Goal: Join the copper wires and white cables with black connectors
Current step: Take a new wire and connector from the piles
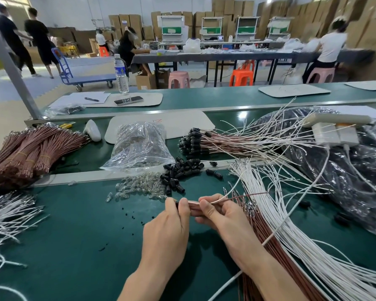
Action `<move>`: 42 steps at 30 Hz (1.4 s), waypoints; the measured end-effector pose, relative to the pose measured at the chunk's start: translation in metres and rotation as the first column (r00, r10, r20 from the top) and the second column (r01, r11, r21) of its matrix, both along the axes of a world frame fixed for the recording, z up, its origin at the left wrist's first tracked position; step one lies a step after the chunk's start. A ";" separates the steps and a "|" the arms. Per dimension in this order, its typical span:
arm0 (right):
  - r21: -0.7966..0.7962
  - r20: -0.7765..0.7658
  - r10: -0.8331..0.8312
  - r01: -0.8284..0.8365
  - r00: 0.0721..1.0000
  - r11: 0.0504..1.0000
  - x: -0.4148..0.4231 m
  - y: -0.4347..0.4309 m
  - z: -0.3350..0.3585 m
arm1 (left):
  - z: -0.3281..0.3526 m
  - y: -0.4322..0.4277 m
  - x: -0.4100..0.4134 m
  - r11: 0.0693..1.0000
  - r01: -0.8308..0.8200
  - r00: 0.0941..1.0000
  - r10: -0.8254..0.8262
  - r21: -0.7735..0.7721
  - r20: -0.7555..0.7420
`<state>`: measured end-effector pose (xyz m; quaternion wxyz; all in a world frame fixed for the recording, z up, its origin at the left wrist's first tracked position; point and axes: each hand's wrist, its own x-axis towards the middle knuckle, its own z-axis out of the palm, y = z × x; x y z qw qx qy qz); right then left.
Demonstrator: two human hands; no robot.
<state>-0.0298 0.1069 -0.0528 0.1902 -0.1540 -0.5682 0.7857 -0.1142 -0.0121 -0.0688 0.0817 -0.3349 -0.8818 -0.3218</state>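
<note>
Fingers (183, 206) of left hand (167, 229) and right hand (223, 218) curled, pinching one copper wire (248, 195) and one white cable (230, 192) between them, above green tabletop (74, 235). Both strands trail right from right hand toward fanned cables (291, 213). Black connectors (178, 173) heaped just beyond hands. Clear bag (139, 144) behind heap holds small glass bulbs; loose bulbs (135, 187) beside connectors. Bound copper bundles (30, 148) far left.

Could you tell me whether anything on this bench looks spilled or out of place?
Small black specks lie scattered across the green mat, and clear bulbs lie loose below the plastic bag, like spills.
</note>
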 end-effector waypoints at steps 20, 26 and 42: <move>0.244 0.106 -0.047 0.020 0.993 0.970 0.002 -0.008 0.006 | 0.006 -0.001 0.005 0.993 -0.093 0.994 0.088 -0.075 -0.059; 0.275 0.113 -0.069 0.036 0.991 0.961 0.002 -0.008 0.005 | 0.006 0.000 0.004 0.985 -0.128 0.988 0.117 -0.113 -0.103; 0.280 0.125 -0.019 -0.017 0.992 0.960 -0.001 -0.006 0.002 | -0.001 -0.002 0.000 0.957 -0.112 0.980 0.062 -0.266 -0.189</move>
